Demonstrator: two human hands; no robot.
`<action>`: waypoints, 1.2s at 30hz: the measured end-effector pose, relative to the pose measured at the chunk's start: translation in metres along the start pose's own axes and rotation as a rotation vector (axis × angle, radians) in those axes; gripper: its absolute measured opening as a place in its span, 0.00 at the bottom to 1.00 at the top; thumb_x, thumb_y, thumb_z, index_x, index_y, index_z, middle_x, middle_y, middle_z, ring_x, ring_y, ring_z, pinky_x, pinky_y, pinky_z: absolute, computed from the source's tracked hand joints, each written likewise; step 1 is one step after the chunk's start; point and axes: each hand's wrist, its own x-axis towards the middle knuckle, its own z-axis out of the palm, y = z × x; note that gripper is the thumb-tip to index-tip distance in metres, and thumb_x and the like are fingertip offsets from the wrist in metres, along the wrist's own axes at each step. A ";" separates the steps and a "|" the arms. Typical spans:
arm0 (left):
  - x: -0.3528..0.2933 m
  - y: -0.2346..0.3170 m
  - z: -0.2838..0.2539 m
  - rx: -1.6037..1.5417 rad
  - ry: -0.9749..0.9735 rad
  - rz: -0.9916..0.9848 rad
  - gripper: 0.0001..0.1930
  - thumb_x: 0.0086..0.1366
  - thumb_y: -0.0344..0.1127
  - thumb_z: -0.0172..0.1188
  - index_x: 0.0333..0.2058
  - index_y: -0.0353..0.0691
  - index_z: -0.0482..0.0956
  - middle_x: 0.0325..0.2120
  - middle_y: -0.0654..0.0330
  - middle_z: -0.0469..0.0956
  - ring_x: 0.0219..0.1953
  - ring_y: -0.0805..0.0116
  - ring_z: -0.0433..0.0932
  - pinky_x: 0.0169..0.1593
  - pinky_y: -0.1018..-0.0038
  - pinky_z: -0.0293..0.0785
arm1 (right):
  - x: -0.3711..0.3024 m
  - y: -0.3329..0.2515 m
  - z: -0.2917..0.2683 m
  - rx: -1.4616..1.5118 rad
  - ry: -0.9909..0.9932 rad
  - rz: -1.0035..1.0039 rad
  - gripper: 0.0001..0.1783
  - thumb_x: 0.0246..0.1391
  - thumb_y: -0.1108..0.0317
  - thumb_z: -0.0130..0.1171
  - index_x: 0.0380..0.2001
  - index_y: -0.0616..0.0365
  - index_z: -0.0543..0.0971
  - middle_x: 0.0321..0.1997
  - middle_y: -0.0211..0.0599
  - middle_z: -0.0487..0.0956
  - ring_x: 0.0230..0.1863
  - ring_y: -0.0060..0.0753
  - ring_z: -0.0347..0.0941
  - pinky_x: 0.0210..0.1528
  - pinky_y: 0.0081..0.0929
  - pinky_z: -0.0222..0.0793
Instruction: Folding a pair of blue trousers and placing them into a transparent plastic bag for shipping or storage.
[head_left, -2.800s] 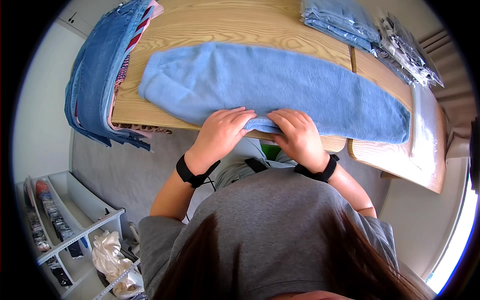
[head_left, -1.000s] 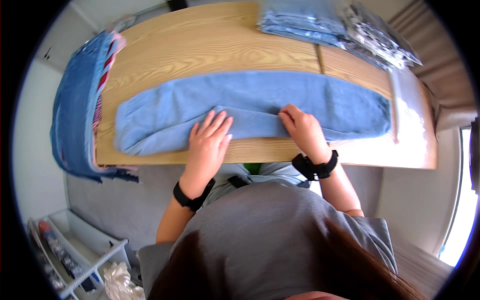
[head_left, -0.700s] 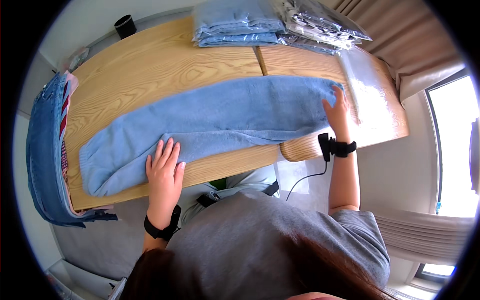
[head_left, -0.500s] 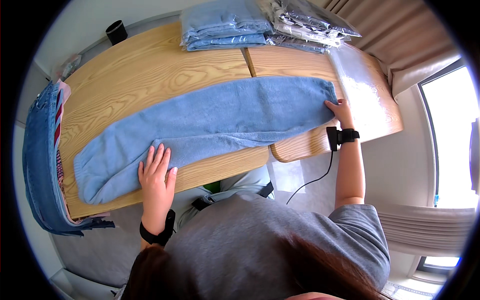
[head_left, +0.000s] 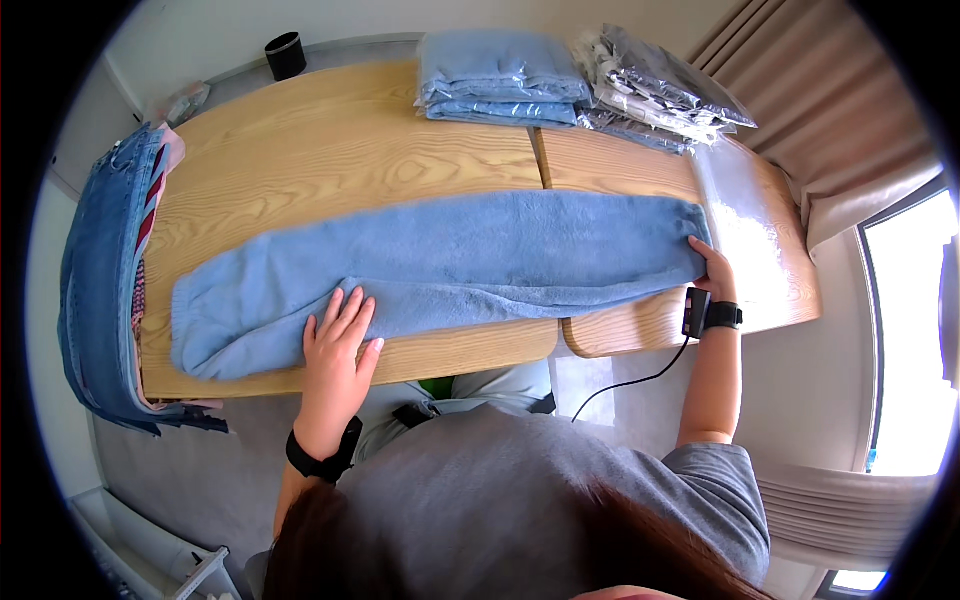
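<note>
Touching cloth (head_left: 450, 240) just fwd, lengthwise L–R, w/ both: resting spread L hand (head_left: 339, 347) L of mid, appar. pinching R end w/ R hand (head_left: 718, 270).

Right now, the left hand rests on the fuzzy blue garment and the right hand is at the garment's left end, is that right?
Not quite: the head view shows the right hand at the right end of the fuzzy blue garment. The left hand does rest on it.
</note>
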 end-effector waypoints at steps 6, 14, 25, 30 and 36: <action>0.000 -0.002 0.004 0.020 0.025 -0.002 0.22 0.64 0.37 0.55 0.56 0.39 0.71 0.61 0.56 0.66 0.66 0.55 0.58 0.64 0.46 0.48 | -0.026 0.040 0.018 0.661 -0.136 0.116 0.21 0.60 0.58 0.56 0.50 0.62 0.74 0.54 0.42 0.76 0.58 0.44 0.68 0.66 0.44 0.56; 0.000 -0.004 0.006 -0.002 0.034 0.026 0.22 0.63 0.36 0.55 0.57 0.42 0.70 0.61 0.57 0.66 0.66 0.57 0.57 0.64 0.46 0.47 | -0.064 0.007 0.078 0.446 -0.010 -0.080 0.26 0.62 0.57 0.52 0.59 0.57 0.66 0.60 0.37 0.71 0.59 0.40 0.67 0.63 0.39 0.60; -0.003 -0.003 0.003 0.007 0.024 -0.001 0.24 0.62 0.35 0.56 0.58 0.43 0.69 0.62 0.58 0.64 0.67 0.57 0.55 0.66 0.49 0.46 | -0.226 0.040 0.297 -0.882 -0.342 -1.165 0.40 0.39 0.75 0.64 0.60 0.53 0.67 0.67 0.42 0.62 0.70 0.48 0.53 0.69 0.47 0.47; -0.003 -0.002 0.005 0.000 0.034 0.022 0.25 0.60 0.34 0.58 0.57 0.43 0.70 0.61 0.57 0.65 0.67 0.56 0.56 0.65 0.49 0.47 | -0.226 0.079 0.312 -1.119 -0.444 -1.192 0.35 0.41 0.73 0.62 0.58 0.51 0.69 0.62 0.34 0.70 0.65 0.38 0.62 0.65 0.43 0.55; -0.004 -0.004 0.004 -0.001 0.057 0.026 0.25 0.60 0.34 0.58 0.57 0.43 0.70 0.61 0.58 0.65 0.67 0.57 0.56 0.65 0.50 0.47 | -0.233 0.064 0.320 -1.019 -0.286 -1.307 0.33 0.41 0.76 0.59 0.56 0.52 0.71 0.60 0.35 0.72 0.62 0.40 0.66 0.63 0.42 0.56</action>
